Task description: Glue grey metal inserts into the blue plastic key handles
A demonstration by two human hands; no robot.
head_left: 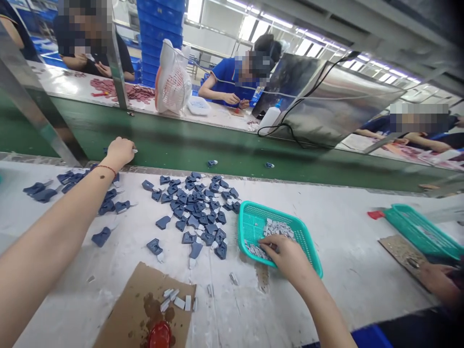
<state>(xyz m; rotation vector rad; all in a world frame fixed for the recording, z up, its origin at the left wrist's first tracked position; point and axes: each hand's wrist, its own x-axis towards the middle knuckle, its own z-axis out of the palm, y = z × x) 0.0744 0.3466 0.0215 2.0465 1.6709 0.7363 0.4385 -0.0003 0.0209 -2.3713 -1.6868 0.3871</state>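
The left hand [121, 151] reaches out over the long, flat green belt [239, 162]. Its fingers are bent, and a small pale bit shows at their tips, but I cannot tell if they pinch it. The right hand [286, 251] is in the blue-green plastic basket with little holes [314, 256]. Its thumb and finger are close together, down at the small grey blocks [279, 228], and I cannot tell if they have hold of one. The basket sits on the white desk [337, 232]. Lots of dark blue plastic pieces with odd shapes [195, 205] lie in a big messy pile on the desk, just left of the basket. More lie near the left arm, and two small dark blue pieces with pale ends [212, 163] are on the belt, well apart. Near the front of the desk is a flat brown cardboard sheet [134, 299]. A few pale flat blocks [179, 303] and a shiny red round thing [160, 335] are on it. Across the belt, a person in a blue shirt [226, 75] works with both hands.
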